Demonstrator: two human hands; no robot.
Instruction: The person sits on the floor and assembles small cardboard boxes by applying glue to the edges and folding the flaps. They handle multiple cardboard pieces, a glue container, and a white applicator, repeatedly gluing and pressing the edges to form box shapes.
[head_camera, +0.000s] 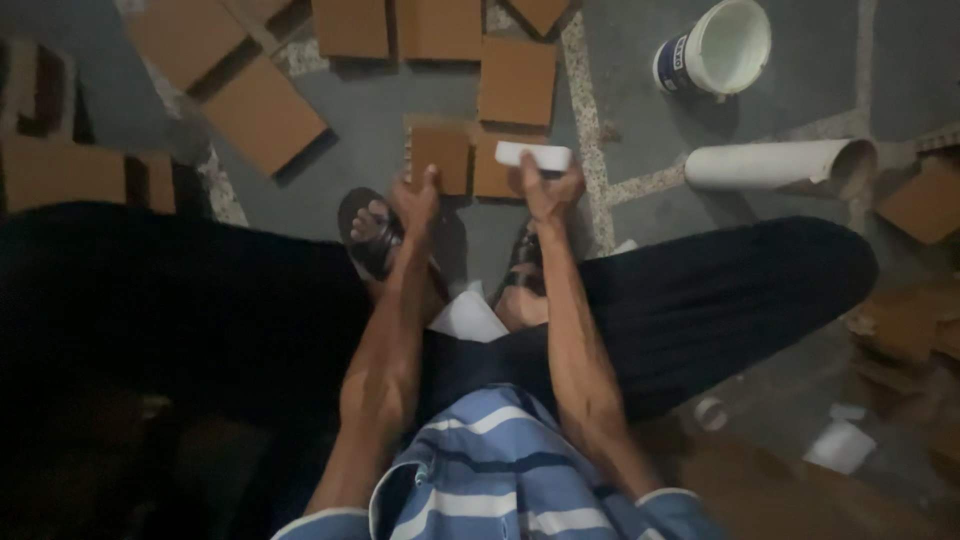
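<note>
Brown square tiles lie scattered across the upper left of the frame on the grey floor. At centre, the left hand grips a brown tile by its lower edge; just right, the right hand clasps a white block. Upper right stands a white bucket, a white pipe below it.

we can't see the fingertips of the left hand, they're tucked behind the brown tile. right hand covers the lower edge of the white block. left side of pic is too dark to tell anything. cardboard pile on the right is blurry & cut off by the edge, same w/ the tiles up top.
</note>
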